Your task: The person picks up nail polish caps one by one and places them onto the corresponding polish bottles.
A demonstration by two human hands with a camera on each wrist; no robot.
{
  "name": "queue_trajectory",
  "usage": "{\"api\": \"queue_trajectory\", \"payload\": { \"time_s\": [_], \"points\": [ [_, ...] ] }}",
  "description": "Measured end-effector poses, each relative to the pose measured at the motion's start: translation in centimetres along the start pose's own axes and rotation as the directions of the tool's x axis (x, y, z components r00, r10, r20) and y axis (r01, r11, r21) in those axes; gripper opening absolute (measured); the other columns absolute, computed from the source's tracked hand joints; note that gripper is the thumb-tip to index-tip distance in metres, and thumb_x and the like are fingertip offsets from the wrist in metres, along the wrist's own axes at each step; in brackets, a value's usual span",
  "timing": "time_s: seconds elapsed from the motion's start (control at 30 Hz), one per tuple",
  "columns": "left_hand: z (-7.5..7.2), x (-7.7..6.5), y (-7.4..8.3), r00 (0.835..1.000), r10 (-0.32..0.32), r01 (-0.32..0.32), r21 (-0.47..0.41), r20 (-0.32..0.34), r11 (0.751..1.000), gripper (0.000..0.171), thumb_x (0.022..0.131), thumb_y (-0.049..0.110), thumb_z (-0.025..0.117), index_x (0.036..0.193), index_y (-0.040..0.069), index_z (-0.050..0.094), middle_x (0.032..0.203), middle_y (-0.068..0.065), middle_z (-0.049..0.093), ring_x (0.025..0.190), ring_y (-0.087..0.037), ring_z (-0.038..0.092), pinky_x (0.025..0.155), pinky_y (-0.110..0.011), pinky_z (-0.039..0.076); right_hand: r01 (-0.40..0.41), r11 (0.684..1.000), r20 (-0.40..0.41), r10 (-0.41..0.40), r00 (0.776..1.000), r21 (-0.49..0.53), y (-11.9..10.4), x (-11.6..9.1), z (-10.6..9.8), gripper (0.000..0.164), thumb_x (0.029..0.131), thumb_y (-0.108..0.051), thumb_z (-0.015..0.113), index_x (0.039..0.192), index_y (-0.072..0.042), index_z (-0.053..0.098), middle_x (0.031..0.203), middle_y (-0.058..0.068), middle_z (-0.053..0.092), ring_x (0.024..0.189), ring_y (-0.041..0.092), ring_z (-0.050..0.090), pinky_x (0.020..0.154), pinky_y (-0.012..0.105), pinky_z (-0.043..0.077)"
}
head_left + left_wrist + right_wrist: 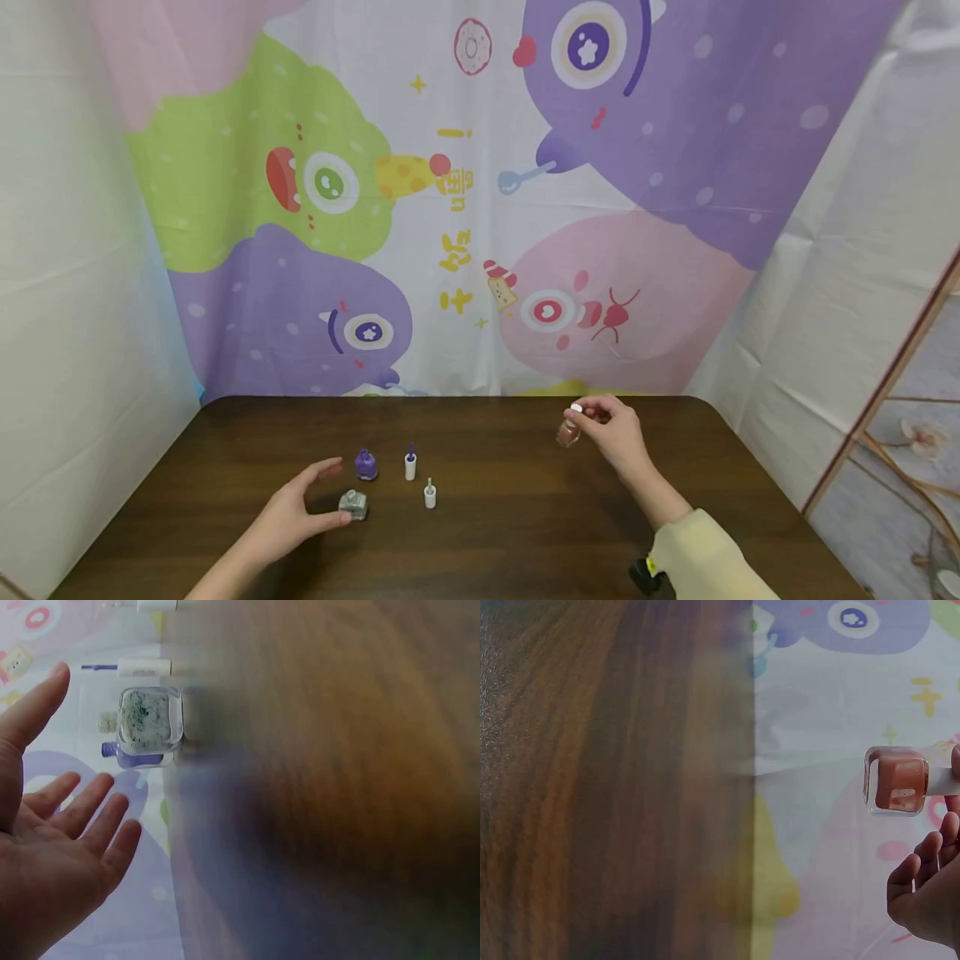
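Note:
My right hand (611, 429) pinches the white cap of a brownish-pink nail polish bottle (567, 432), and the bottle hangs above the table's far right part. In the right wrist view the same nail polish bottle (900, 781) shows its cap between the fingertips. My left hand (288, 512) has its fingers spread beside an uncapped silver glitter nail polish bottle (353, 505); the left wrist view shows a gap between the hand (67, 832) and that bottle (146, 720). Just behind stands an uncapped purple nail polish bottle (366, 466).
Two white brush caps stand with their brushes up: one with a purple brush (410, 465), one with a silvery brush (430, 495). The dark wooden table (495, 542) ends at a cartoon-print curtain (450, 350). White cloth walls (67, 292) flank it.

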State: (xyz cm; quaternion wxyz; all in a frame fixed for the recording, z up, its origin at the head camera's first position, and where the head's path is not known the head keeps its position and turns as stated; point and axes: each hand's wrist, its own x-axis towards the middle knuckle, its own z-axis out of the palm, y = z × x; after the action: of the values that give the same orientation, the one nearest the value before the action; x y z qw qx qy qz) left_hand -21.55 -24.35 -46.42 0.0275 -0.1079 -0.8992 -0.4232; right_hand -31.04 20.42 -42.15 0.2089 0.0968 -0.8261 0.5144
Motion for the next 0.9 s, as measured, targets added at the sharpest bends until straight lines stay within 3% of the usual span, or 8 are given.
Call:
{"api": "queue_trajectory", "payload": {
  "time_s": [0.33,0.6,0.9],
  "points": [
    [0.2,0.5,-0.8,0.993,-0.014,0.023,-0.074,0.121,0.997,0.075,0.075,0.024,0.080,0.132,-0.008,0.043,0.124,-0.027,0.055,0.112,-0.041,0.053,0.085,-0.049,0.048,-0.109,0.993,-0.060,0.111,0.992,0.035,2.3,0.2,1.7,0.026,0.075,-0.022,0.081,0.087,-0.002,0.069,0.080,0.007,0.060,0.071,0.009,0.052,0.064,0.017,0.043],
    [0.7,1.5,-0.7,0.989,-0.020,0.029,-0.060,0.147,0.998,0.068,0.072,0.023,0.082,0.124,-0.009,0.051,0.117,-0.021,0.060,0.108,-0.038,0.055,0.089,-0.051,0.045,-0.191,0.981,-0.107,0.195,0.975,0.046,3.7,0.7,2.3,0.029,0.075,-0.023,0.081,0.090,0.000,0.070,0.082,0.008,0.062,0.073,0.010,0.052,0.062,0.017,0.043],
    [0.8,2.2,-1.3,0.985,0.025,-0.020,-0.030,0.172,0.999,0.058,0.071,0.019,0.082,0.116,-0.007,0.056,0.109,-0.016,0.064,0.102,-0.034,0.058,0.088,-0.051,0.045,-0.226,0.973,-0.132,0.231,0.964,0.049,5.0,1.2,3.2,0.027,0.074,-0.020,0.081,0.088,0.001,0.071,0.075,0.004,0.062,0.067,0.008,0.051,0.059,0.017,0.042]
  ]
}}
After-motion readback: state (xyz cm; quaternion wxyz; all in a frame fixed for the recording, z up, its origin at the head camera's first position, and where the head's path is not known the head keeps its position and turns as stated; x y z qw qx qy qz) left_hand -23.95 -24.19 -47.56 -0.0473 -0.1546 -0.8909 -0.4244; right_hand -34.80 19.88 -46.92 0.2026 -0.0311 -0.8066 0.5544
